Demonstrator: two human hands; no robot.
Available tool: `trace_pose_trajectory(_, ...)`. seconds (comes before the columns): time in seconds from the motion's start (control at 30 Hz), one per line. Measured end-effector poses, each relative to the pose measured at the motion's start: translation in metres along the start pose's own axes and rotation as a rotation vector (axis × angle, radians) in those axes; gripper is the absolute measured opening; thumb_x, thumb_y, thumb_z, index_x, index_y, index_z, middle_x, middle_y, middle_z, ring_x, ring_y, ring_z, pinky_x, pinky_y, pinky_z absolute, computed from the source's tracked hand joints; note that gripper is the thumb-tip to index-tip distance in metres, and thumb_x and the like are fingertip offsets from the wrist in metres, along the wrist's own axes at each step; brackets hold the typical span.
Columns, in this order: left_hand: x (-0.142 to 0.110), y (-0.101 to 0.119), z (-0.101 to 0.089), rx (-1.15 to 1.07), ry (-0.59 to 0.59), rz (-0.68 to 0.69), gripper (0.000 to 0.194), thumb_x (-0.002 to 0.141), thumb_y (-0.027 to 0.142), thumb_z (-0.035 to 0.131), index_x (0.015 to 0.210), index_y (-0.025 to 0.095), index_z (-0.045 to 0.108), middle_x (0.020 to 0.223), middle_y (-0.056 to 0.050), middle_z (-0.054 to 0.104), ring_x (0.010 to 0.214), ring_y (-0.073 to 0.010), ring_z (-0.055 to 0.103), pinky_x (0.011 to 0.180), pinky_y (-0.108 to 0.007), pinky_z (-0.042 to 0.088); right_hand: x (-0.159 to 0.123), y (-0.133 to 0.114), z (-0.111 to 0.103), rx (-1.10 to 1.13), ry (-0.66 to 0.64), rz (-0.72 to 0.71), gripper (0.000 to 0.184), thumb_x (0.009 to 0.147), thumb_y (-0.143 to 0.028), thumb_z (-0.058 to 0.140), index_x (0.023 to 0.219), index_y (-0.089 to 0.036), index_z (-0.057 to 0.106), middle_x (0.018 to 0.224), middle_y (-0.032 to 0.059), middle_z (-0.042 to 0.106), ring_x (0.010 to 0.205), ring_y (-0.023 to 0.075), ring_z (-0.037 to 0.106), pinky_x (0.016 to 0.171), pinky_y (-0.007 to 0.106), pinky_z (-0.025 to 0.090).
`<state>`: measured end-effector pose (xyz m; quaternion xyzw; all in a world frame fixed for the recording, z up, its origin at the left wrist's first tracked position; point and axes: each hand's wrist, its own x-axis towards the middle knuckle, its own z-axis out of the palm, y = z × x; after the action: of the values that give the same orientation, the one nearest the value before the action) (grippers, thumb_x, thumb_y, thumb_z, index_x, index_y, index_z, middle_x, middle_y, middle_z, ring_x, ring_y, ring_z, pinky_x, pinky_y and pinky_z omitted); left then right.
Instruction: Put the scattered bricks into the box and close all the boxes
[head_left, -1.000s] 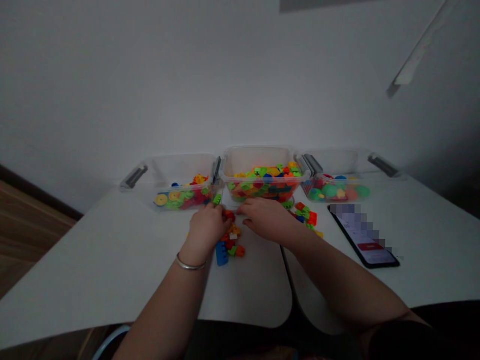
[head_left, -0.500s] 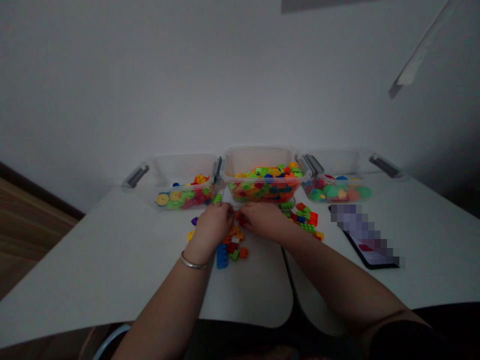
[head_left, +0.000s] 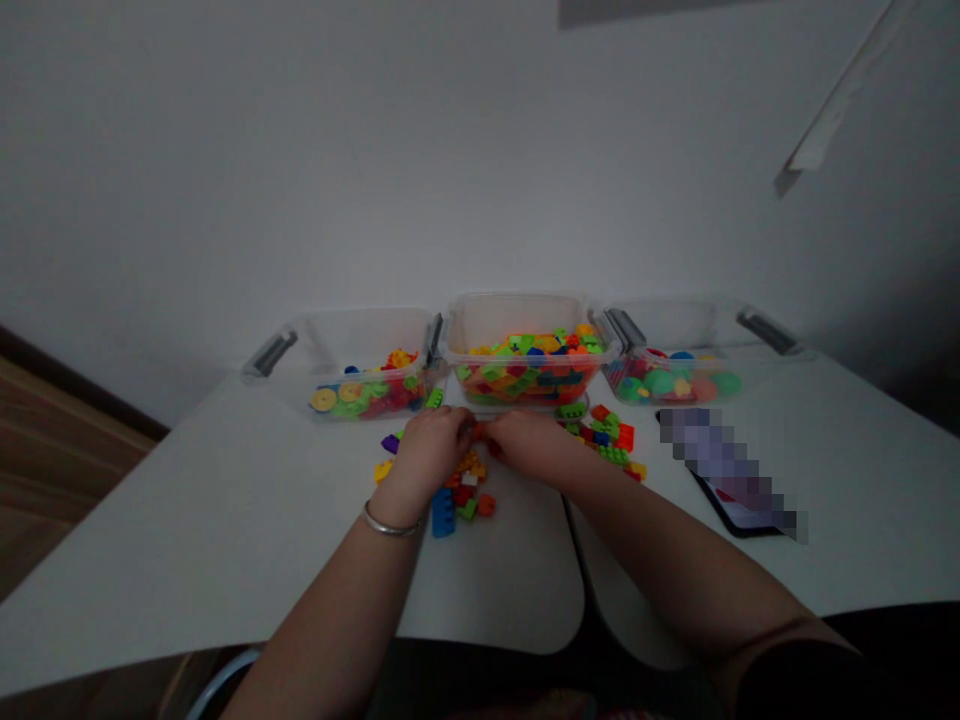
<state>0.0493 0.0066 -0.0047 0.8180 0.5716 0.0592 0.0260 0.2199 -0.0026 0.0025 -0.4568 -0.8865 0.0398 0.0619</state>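
Side by side over the table, my left hand (head_left: 435, 447) and my right hand (head_left: 529, 440) meet at the fingertips. Both have their fingers closed on a small orange toy brick (head_left: 480, 431), mostly covered by the fingers. Loose bricks lie beneath and around them: a long blue brick (head_left: 443, 513), a green one (head_left: 466, 510), a small orange-red one (head_left: 486, 505) and a purple piece (head_left: 390, 443) left of my left hand. Beyond my right forearm lies another group of mixed bricks (head_left: 613, 455).
Three clear plastic bins stand along the wall: the left bin (head_left: 360, 340) with mixed pieces, the middle bin (head_left: 525, 310) heaped with bricks, the right bin (head_left: 675, 320) with rounder pieces. A phone (head_left: 724, 480) lies at the right. A dark seam (head_left: 574, 535) runs through the white tabletop.
My right hand's fingers have shifted slightly, and more of the orange brick shows between the hands. The loose bricks and bins stay where they were.
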Motion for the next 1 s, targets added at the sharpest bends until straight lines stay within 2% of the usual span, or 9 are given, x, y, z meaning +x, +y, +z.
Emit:
trace_pose_trajectory(0.13,-0.001,0.000,-0.001,0.028,0.008,0.028,0.023,0.089,0.024,0.052,0.105,0.019,0.068,0.098,-0.010,0.070,0.095,-0.0253,0.064,0.084,-0.035,0.048,0.000,0.002,-0.008,-0.033,-0.018,-0.009,0.020,0.089,-0.020,0.052,0.096,-0.019,0.071,0.096,0.0103,0.074,0.085,0.0242,0.069,0.070,0.032,0.050)
trace_pose_trajectory(0.23,-0.002,0.000,-0.001,0.033,0.007,0.023,0.023,0.088,0.024,0.053,0.105,0.018,0.067,0.097,-0.010,0.068,0.094,-0.0251,0.063,0.083,-0.035,0.048,0.001,0.004,-0.023,0.023,0.031,-0.077,0.018,0.086,-0.023,0.057,0.097,-0.017,0.069,0.100,0.0093,0.073,0.090,0.0225,0.067,0.076,0.031,0.050)
trace_pose_trajectory(0.37,-0.002,0.000,0.000,0.002,0.021,0.034,0.021,0.087,0.023,0.055,0.103,0.017,0.067,0.098,-0.009,0.066,0.095,-0.0234,0.062,0.084,-0.034,0.047,-0.004,0.005,-0.048,0.132,0.325,-0.102,0.026,0.088,-0.029,0.057,0.110,-0.020,0.067,0.112,0.0072,0.071,0.106,0.0211,0.062,0.090,0.032,0.046)
trace_pose_trajectory(0.5,-0.003,-0.002,0.002,-0.012,0.028,0.066,0.020,0.087,0.023,0.056,0.102,0.019,0.068,0.100,-0.008,0.066,0.097,-0.0235,0.062,0.085,-0.034,0.046,-0.014,0.015,-0.066,0.109,0.622,0.040,0.035,0.093,-0.033,0.050,0.122,-0.020,0.063,0.115,0.0088,0.070,0.108,0.0220,0.060,0.095,0.035,0.042)
trace_pose_trajectory(0.6,-0.003,-0.004,0.005,-0.035,0.048,0.101,0.021,0.088,0.024,0.057,0.105,0.021,0.069,0.102,-0.007,0.066,0.097,-0.0238,0.062,0.085,-0.035,0.046,-0.017,0.032,-0.071,0.035,0.722,0.181,0.033,0.094,-0.031,0.047,0.118,-0.018,0.067,0.112,0.0093,0.071,0.105,0.0236,0.060,0.095,0.036,0.041)
trace_pose_trajectory(0.7,-0.003,-0.006,0.006,-0.055,0.047,0.114,0.021,0.089,0.025,0.056,0.105,0.023,0.070,0.103,-0.007,0.067,0.098,-0.0233,0.062,0.086,-0.035,0.046,-0.016,0.052,-0.069,-0.037,0.726,0.345,0.033,0.092,-0.032,0.047,0.113,-0.018,0.069,0.108,0.0095,0.072,0.101,0.0265,0.061,0.092,0.039,0.043)
trace_pose_trajectory(0.8,-0.002,-0.006,0.005,-0.052,0.035,0.111,0.022,0.089,0.024,0.056,0.106,0.023,0.070,0.104,-0.007,0.067,0.098,-0.0233,0.062,0.086,-0.036,0.045,-0.014,0.065,-0.066,-0.091,0.635,0.467,0.034,0.090,-0.033,0.048,0.111,-0.019,0.070,0.104,0.0101,0.073,0.096,0.0289,0.062,0.084,0.041,0.045)
trace_pose_trajectory(0.9,-0.003,-0.005,0.005,-0.043,0.035,0.117,0.023,0.088,0.021,0.056,0.107,0.024,0.070,0.106,-0.006,0.067,0.100,-0.0238,0.062,0.087,-0.036,0.045,-0.013,0.069,-0.066,-0.134,0.528,0.508,0.035,0.090,-0.034,0.045,0.106,-0.020,0.073,0.099,0.0109,0.074,0.091,0.0298,0.062,0.078,0.041,0.045)
trace_pose_trajectory(1.0,-0.003,-0.005,0.005,-0.024,0.027,0.122,0.022,0.088,0.021,0.056,0.105,0.023,0.070,0.107,-0.006,0.069,0.101,-0.0246,0.062,0.087,-0.037,0.045,-0.012,0.066,-0.065,-0.181,0.486,0.515,0.037,0.092,-0.035,0.042,0.102,-0.020,0.074,0.097,0.0118,0.074,0.092,0.0305,0.062,0.077,0.042,0.045)
